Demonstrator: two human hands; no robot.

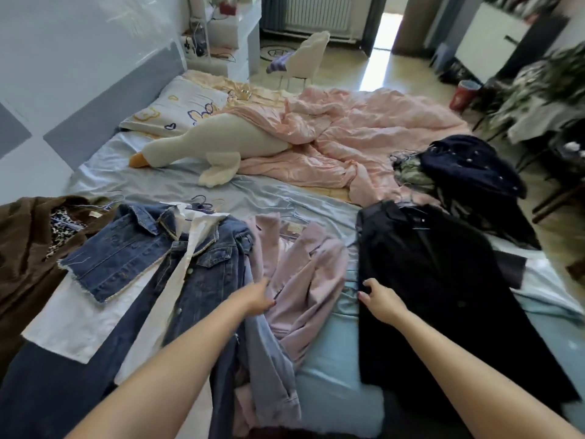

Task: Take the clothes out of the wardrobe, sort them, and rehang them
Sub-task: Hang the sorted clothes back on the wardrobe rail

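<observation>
Denim, wool-like and cotton garments lie flat in a row on the bed (285,198), pale blue sheet, slightly creased. Far left, brown fuzzy coat (22,245) with leopard lining; next, cropped denim jacket (126,248) with frayed hem over a white shirt (79,321) and a darker long denim jacket (202,280). Centre, soft lilac coat (304,270), rumpled; left hand (256,299) grips its edge, fingers curled. Right, smooth black coat (443,289), long, on a hanger; right hand (378,299) pinches its left edge. Bare sheet strip between lilac and black coats. Behind: plush goose (221,144), crumpled pink quilt (348,134), dark clothes pile (468,166) at right bed edge. Tiled floor (373,71), white chair (308,55), radiator beyond.
</observation>
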